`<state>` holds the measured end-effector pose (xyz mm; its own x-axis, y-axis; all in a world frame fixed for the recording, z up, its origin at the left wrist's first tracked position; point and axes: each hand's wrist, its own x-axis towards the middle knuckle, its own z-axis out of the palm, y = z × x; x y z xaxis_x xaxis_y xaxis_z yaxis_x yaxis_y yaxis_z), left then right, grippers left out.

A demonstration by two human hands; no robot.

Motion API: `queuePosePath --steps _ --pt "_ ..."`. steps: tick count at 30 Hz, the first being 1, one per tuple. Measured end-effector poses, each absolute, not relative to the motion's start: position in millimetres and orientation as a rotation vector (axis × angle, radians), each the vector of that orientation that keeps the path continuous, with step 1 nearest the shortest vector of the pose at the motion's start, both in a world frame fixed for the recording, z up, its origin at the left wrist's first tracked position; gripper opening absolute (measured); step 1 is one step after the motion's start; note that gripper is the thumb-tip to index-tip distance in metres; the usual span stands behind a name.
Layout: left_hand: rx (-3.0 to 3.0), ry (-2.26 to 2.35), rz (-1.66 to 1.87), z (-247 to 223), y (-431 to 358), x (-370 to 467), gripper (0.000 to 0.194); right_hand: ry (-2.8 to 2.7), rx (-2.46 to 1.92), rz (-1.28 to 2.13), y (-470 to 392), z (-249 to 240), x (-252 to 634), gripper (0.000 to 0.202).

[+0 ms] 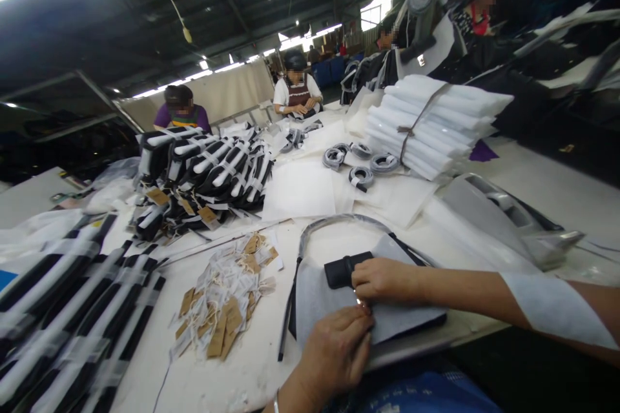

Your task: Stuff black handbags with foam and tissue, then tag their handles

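Bag (426,322) is lying at the table's (217,387) near edge, gray sheet (312,303) covering it. Left hand (336,345) and right hand (387,279) are bunching at metal (359,301) below a black tab (335,274); exact grip unclear. Work looks partial: no bands are showing, unlike on bundles (213,164) farther left.

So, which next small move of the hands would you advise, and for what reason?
Probably adjust the small shiny piece first: the left hand and right hand have their fingers close around it, over the pale sheet, beside the black flap.
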<state>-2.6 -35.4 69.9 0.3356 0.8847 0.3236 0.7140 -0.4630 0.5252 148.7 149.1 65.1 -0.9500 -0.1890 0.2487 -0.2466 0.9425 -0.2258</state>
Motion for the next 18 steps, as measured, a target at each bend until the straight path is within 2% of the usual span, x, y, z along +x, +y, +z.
queuePosePath --steps 7,18 --pt "2.378 1.427 0.931 65 -33 -1 0.034 -2.932 0.260 0.347 144 69 146 0.010" --pt "2.632 1.387 1.122 42 -23 -4 0.038 -3.016 0.235 0.323 143 70 146 0.013"
